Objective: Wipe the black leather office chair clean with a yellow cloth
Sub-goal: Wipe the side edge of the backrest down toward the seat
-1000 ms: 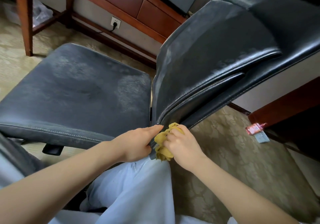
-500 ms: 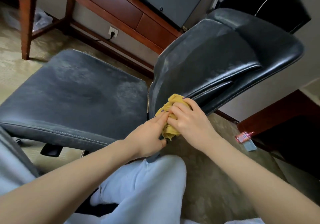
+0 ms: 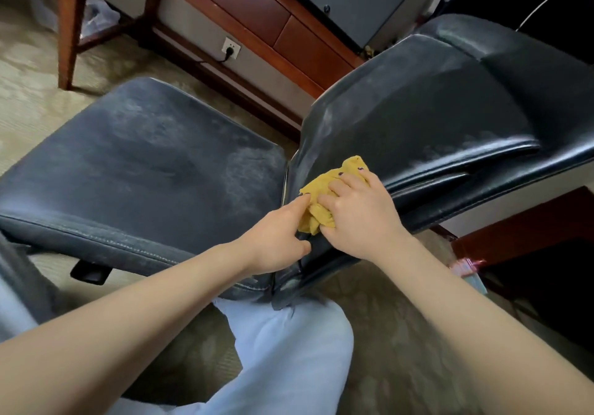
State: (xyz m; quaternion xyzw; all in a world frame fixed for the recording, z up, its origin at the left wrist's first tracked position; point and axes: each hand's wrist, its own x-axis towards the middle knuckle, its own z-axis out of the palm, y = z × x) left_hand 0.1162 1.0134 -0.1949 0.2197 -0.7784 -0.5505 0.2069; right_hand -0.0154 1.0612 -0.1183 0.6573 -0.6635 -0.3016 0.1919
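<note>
Right hand (image 3: pixel 360 215) grips the bunched yellow cloth (image 3: pixel 352 164) under spread fingers and thumb, pressing it onto the back of the chair (image 3: pixel 418 119). Just left of it, the left hand (image 3: pixel 273 241) holds the chair back's lower edge, forefinger touching the cloth. A second ago the cloth sat lower, at the back's bottom corner.

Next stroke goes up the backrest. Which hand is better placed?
Right. The right hand holds the yellow cloth against the lower backrest, dusty leather just above it; the left hand only touches the cloth's edge with one fingertip.
</note>
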